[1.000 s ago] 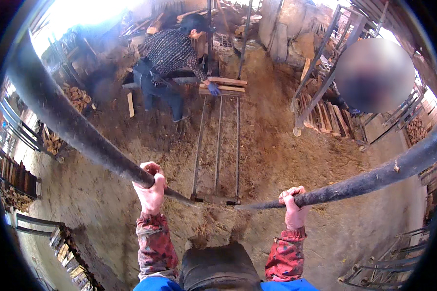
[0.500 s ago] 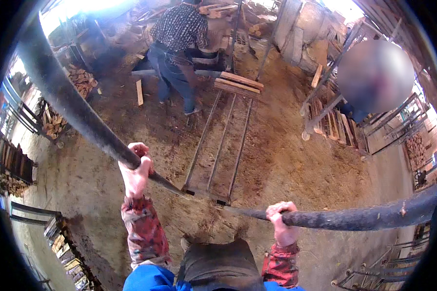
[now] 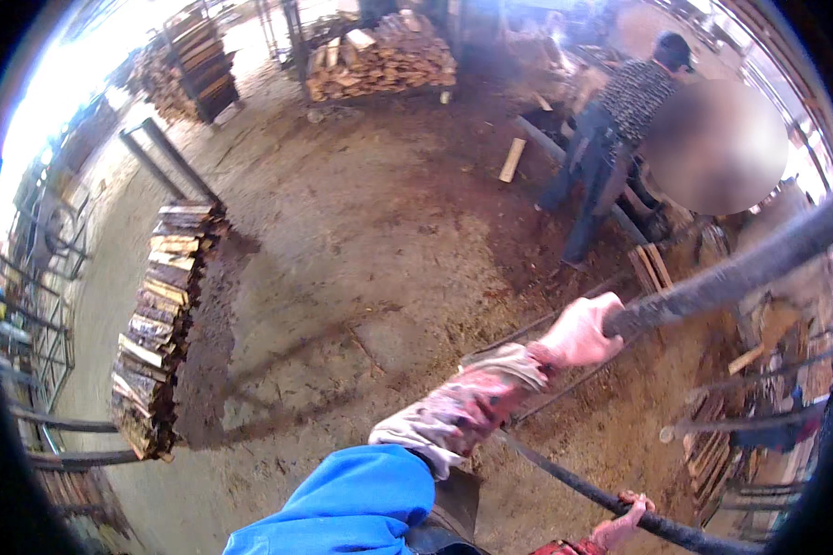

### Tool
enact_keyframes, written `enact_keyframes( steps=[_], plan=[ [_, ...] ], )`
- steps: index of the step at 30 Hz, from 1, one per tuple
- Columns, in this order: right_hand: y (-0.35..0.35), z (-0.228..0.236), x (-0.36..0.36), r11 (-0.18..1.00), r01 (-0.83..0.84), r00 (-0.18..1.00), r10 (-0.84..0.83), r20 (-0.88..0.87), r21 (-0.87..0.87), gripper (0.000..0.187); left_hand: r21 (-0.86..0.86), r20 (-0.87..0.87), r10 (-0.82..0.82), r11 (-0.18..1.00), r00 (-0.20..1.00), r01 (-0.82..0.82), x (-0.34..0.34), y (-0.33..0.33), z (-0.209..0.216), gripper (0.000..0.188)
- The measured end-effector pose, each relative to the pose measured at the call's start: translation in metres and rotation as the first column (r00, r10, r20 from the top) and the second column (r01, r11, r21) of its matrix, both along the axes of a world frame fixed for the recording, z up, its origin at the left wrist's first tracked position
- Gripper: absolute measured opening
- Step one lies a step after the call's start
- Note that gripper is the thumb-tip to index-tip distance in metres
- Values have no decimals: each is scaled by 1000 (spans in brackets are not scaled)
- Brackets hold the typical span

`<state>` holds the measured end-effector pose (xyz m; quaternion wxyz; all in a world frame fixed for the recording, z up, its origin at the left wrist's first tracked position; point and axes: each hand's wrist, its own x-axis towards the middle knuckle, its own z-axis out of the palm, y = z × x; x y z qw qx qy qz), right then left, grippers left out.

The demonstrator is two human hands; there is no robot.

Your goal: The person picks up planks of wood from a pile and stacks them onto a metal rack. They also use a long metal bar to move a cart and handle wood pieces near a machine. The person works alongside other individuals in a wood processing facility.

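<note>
My left hand (image 3: 583,331) is wrapped round a thick dark cart handle (image 3: 731,282) that reaches off to the upper right. Lower in view, my right hand (image 3: 620,527) grips a second dark handle (image 3: 569,478). The rail frame between the handles is partly hidden behind my left sleeve. Beyond my left hand, a few split boards (image 3: 652,268) lie at the frame's far end.
A long stack of firewood (image 3: 162,314) stands in a rack at left. More split wood (image 3: 384,60) is piled at the back. A co-worker (image 3: 611,139) bends over near a loose board (image 3: 512,159). Racks of wood (image 3: 708,439) stand at right.
My view has swung to the left, so the handles, the rail frame and the co-worker now appear further right. Both hands keep their hold on the handles.
</note>
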<state>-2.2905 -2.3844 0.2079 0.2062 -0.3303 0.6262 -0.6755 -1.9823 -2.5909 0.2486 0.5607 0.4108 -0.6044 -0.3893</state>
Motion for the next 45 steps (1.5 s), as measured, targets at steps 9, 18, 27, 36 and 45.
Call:
enact_keyframes(
  steps=[9, 18, 27, 36, 45],
  plan=[
    [1, -119, -19, 917, 199, 977, -159, -142, 345, 23, 24, 13, -108, 994, 994, 108, 5, -11, 4, 30],
    [-5, -145, -41, 861, 308, 940, -341, 10, 405, 28, 51, 76, -446, 895, 892, 443, 30, -50, -26, 38],
    [-38, -131, -10, 556, 382, 903, -394, -171, 738, 27, 177, 163, -586, 809, 794, 560, 125, -92, -100, 59],
    [-91, -205, 201, 17, -227, 973, -49, 227, 974, 27, 786, 435, -265, 578, 861, -219, 424, -103, -222, 48],
    [-286, -198, 413, -81, -476, 800, 373, 470, 876, 21, 898, 236, -7, 383, 972, -216, 581, -177, -303, 26]
  ],
)
